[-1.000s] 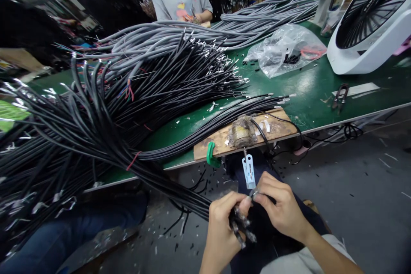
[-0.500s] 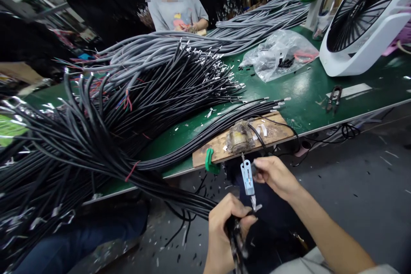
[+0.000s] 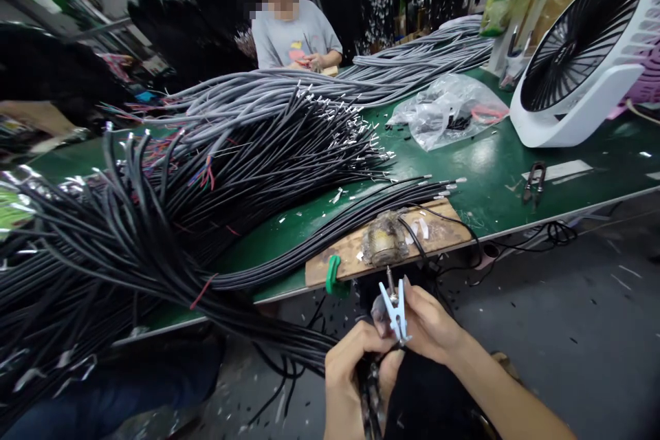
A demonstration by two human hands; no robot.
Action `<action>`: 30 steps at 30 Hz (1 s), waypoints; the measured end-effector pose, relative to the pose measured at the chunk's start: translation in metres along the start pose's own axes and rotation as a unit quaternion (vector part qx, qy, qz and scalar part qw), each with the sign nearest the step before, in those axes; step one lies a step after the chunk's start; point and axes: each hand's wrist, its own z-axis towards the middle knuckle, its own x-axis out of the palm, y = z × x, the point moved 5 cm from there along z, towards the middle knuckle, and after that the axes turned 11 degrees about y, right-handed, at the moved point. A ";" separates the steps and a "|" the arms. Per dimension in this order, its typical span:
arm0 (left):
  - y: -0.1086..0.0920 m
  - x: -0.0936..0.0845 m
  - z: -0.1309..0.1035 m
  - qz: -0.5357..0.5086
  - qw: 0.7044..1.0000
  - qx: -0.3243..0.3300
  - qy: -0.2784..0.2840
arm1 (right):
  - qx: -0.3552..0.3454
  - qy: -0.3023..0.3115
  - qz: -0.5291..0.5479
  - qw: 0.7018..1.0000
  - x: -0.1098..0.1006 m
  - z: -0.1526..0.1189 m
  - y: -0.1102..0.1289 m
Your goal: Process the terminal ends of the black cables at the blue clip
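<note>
Just off the front edge of the bench [image 3: 489, 182], the left hand [image 3: 348, 368] has its fingers wrapped round a bundle of black cables [image 3: 281, 331], one dark tip at the lower end of a pale blue clip [image 3: 397, 316]. The right hand [image 3: 433, 323] curls its fingers about the clip; I can't tell whether they're squeezing it. A wooden board [image 3: 443, 220] lies along that edge.

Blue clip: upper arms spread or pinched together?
Spread. The blue clip has its upper ends apart in a V, with the metal shaft showing between them.
</note>
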 end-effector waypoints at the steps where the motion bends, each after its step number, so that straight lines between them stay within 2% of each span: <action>1: -0.001 -0.001 0.000 0.005 1.000 -0.002 0.009 | 0.003 -0.003 0.006 1.000 -0.005 -0.002 -0.001; 5: -0.003 -0.003 -0.005 0.005 0.999 0.012 0.046 | -0.020 -0.061 -0.004 0.998 -0.036 -0.020 0.000; 9: 0.002 -0.002 -0.013 -0.014 0.993 0.053 0.106 | -0.059 -0.110 -0.176 0.976 -0.051 -0.054 0.013; 11: 0.007 -0.001 -0.016 0.004 0.988 0.055 0.142 | -0.076 -0.131 -0.289 0.945 -0.046 -0.070 0.021; 14: 0.015 -0.003 -0.018 0.047 0.983 0.019 0.175 | -0.105 -0.129 -0.417 0.893 -0.027 -0.084 0.027; 18: 0.021 -0.013 -0.023 0.039 0.990 -0.027 0.132 | -0.121 -0.116 -0.530 0.831 -0.004 -0.083 0.021; 22: 0.013 -0.016 -0.037 0.049 0.991 0.044 0.120 | -0.166 -0.089 -0.589 0.786 0.013 -0.077 0.012; 26: 0.004 -0.014 -0.046 0.117 0.984 0.082 0.105 | -0.205 -0.058 -0.619 0.756 0.028 -0.074 0.010; 30: -0.002 -0.011 -0.040 0.111 0.984 0.094 0.103 | -0.223 -0.030 -0.615 0.756 0.036 -0.071 0.012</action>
